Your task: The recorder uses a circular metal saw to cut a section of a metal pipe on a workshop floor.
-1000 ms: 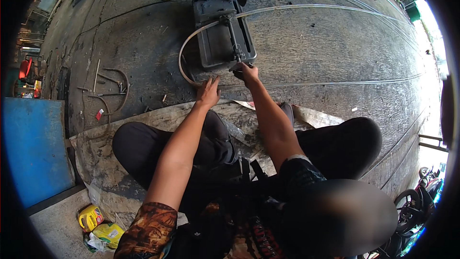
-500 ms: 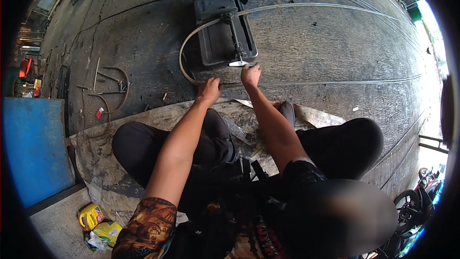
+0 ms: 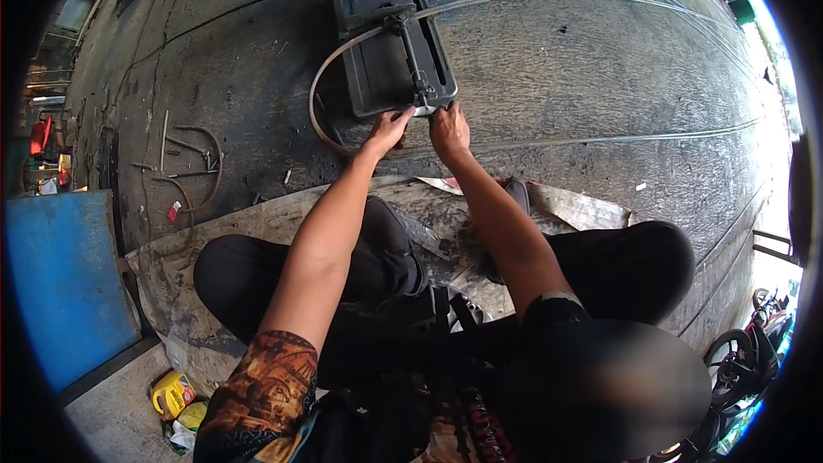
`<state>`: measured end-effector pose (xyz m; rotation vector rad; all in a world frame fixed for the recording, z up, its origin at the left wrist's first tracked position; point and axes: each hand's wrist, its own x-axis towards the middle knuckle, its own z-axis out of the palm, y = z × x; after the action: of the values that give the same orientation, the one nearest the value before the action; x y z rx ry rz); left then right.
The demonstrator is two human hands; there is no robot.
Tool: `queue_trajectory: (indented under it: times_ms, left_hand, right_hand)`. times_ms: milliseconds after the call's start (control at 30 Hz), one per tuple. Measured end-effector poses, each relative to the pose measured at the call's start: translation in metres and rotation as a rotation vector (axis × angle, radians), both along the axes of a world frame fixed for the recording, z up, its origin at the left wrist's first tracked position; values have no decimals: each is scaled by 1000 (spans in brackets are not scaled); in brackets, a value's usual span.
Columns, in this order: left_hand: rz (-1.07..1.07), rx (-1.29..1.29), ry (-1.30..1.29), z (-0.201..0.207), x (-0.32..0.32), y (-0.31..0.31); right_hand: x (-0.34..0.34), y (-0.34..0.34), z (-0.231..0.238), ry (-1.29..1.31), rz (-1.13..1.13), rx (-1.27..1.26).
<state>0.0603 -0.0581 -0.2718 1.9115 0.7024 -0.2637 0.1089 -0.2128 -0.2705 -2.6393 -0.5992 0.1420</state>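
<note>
- Both hands have moved up since a second ago, now together at the near edge of the dark metal bending jig
- Left hand and right hand pinch the thin steel rod
- The rod curves left in a loop, so the bend looks under way

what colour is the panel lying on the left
Blue, seen in the head view: the panel.
</note>
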Motion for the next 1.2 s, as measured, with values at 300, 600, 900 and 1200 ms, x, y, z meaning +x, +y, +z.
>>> queue_trajectory:
  times_ms: [300,600,900,1200]
  left_hand:
    - [-64,235,-250,16,19,-19]
    - [-54,64,-82,31,28,14]
    - [222,-516,119,-18,-23,24]
    - [267,-797,141,-18,-7,-15]
  right_hand:
    - [-10,20,-14,111,-132,230]
    - [2,21,-3,210,-130,338]
    - [24,19,6,331,-126,469]
    - [49,-3,-23,760,-235,489]
